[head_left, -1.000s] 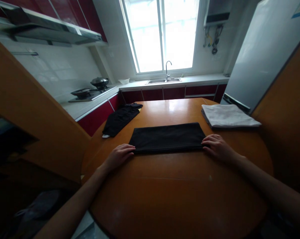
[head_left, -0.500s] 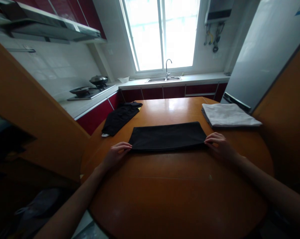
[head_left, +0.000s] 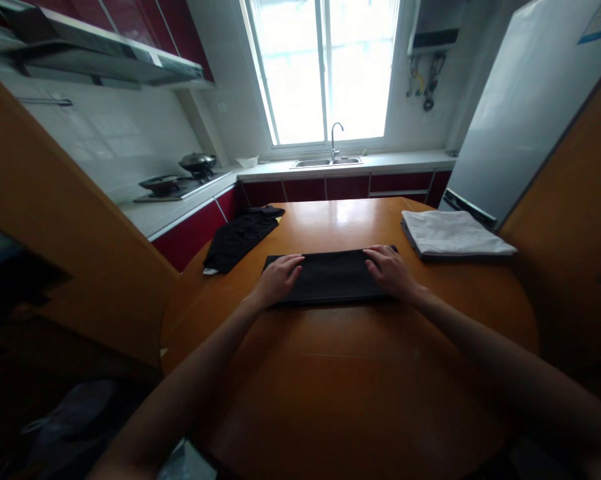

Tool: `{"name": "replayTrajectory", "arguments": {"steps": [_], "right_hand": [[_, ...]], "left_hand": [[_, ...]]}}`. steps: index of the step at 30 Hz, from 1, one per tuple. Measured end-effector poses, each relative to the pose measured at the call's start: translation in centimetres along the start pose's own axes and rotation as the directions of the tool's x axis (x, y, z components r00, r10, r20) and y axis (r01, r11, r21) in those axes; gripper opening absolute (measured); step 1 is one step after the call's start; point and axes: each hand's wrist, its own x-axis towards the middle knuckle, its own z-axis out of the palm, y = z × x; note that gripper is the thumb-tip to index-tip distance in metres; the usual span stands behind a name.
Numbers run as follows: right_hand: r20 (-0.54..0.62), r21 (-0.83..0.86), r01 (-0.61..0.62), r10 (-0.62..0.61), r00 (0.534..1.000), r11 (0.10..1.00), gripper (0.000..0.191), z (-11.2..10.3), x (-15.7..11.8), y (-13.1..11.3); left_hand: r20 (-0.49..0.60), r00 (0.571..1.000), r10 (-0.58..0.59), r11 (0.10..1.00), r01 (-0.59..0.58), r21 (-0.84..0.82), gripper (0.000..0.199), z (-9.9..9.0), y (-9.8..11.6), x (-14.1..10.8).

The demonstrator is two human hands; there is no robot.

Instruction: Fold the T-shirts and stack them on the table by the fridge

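Note:
A folded black cloth (head_left: 334,277), possibly a garment, lies flat as a long rectangle on the wooden table (head_left: 340,380). My left hand (head_left: 276,279) rests on its left end with the fingers stretched out toward the far edge. On the right end lies my right hand (head_left: 390,270), palm down, its fingers extended and thumb apart. Neither hand grips the fabric. Both forearms reach in from the bottom of the view.
Another black garment (head_left: 243,237) lies loosely at the table's back left. A folded stack with a white cloth (head_left: 455,233) on top sits at the right. Beyond are a counter with a sink (head_left: 330,161), a stove with pans (head_left: 198,162), and a fridge (head_left: 510,113).
Both hands let go of the cloth's near corners and moved inward and forward onto its top. The cloth stays in nearly the same place.

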Motion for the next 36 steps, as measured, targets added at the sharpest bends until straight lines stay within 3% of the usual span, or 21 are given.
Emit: {"name": "replayTrajectory", "arguments": {"steps": [4,7,10,13,16,20,24,27,33,36], "right_hand": [[0.21,-0.108,-0.089,0.11,0.971,0.99,0.057,5.3,1.4,-4.5],[0.357,-0.127,-0.104,0.143,0.923,0.987,0.062,7.5,1.0,-5.3],[0.386,-0.128,-0.155,0.194,0.902,0.979,0.062,7.5,1.8,-4.7],[0.306,-0.155,-0.236,0.273,0.912,0.959,0.062,6.8,3.8,-3.9],[0.282,-0.183,-0.258,0.302,0.911,0.949,0.063,7.3,5.2,-3.2],[0.377,-0.227,-0.272,0.342,0.861,0.935,0.064,9.1,5.0,-2.4],[0.383,-0.223,-0.274,0.342,0.858,0.936,0.068,9.7,4.7,-1.9],[0.382,-0.244,-0.324,0.397,0.834,0.914,0.073,8.7,4.6,-0.4],[0.269,-0.347,-0.527,0.62,0.737,0.776,0.076,5.5,3.3,5.2],[0.201,-0.345,-0.577,0.659,0.725,0.74,0.077,4.7,3.0,6.0]], "left_hand": [[0.193,0.975,-0.108,0.985,0.079,0.155,0.05,6.1,4.4,2.6],[0.315,0.932,-0.18,0.968,0.111,0.224,0.056,8.4,5.0,2.7],[0.336,0.912,-0.234,0.958,0.157,0.24,0.059,8.2,4.5,3.5],[0.287,0.922,-0.259,0.952,0.193,0.238,0.059,8.0,3.9,5.3],[0.276,0.922,-0.272,0.947,0.205,0.247,0.06,9.1,3.7,6.6],[0.309,0.907,-0.287,0.944,0.215,0.249,0.062,10.9,3.3,6.6],[0.295,0.913,-0.282,0.943,0.207,0.259,0.063,11.0,3.1,6.2],[0.304,0.909,-0.286,0.943,0.21,0.259,0.065,10.8,3.1,6.3],[0.308,0.907,-0.288,0.943,0.214,0.253,0.064,10.9,3.2,6.4],[0.31,0.906,-0.288,0.945,0.215,0.247,0.064,10.9,3.1,6.4]]}}
